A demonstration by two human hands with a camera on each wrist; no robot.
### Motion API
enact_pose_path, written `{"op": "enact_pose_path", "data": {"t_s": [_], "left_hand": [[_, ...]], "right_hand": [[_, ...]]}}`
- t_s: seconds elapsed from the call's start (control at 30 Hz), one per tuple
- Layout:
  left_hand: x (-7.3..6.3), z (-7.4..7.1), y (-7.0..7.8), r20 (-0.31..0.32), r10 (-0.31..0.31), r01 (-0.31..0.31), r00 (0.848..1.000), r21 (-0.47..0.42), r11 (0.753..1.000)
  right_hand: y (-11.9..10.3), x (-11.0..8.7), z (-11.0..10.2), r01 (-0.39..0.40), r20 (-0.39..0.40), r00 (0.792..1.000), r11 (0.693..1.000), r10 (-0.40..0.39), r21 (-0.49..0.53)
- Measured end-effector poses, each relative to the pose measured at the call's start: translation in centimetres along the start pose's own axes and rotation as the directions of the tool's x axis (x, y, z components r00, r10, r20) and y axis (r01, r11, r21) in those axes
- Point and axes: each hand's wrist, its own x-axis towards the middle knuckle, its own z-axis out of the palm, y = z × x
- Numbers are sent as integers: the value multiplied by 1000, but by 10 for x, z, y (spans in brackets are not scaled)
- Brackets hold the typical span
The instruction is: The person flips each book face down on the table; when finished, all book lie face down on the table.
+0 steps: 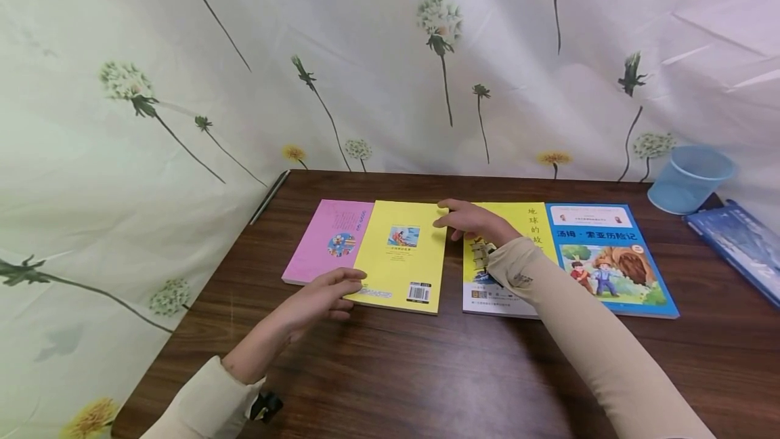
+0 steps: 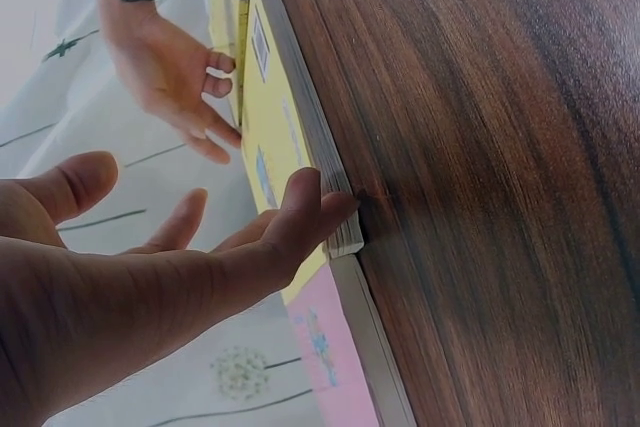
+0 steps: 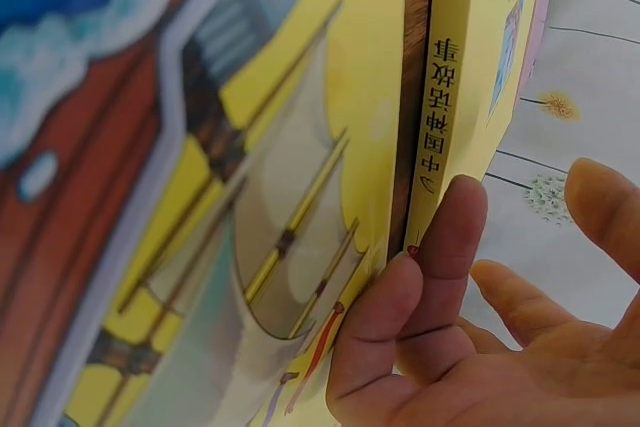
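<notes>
A yellow book [image 1: 399, 263] lies back cover up, its barcode near the lower right corner. My left hand [image 1: 321, 297] is at that book's lower left corner, its fingers loosely extended against the near edge in the left wrist view. At the upper right corner is my right hand [image 1: 472, 219], fingertips at the spine [image 3: 440, 127] in the right wrist view, thumb held apart. Left of the yellow book lies a pink book [image 1: 326, 239], up against it. Across a narrow gap on the right is a second yellow book [image 1: 508, 222] with a sailing ship, partly hidden by my right forearm.
A blue illustrated book [image 1: 609, 256] adjoins the ship book on its right. Farther right stand a light blue plastic bin [image 1: 688, 178] and another blue book [image 1: 740, 242]. The dark wooden table [image 1: 390, 371] meets a dandelion-print curtain [image 1: 378, 73] at the back and left.
</notes>
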Motion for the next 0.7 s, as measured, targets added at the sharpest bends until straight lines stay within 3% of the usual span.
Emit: {"op": "enact_pose_path", "data": {"t_s": [0.43, 0.7], "left_hand": [[2, 0, 2, -7, -16, 16, 1000, -20, 1000], [-3, -4, 7, 28, -10, 11, 1000, -29, 1000]], "right_hand": [[-2, -1, 0, 7, -8, 1000, 1000, -7, -17], [16, -6, -9, 152, -41, 988, 988, -151, 21]]}}
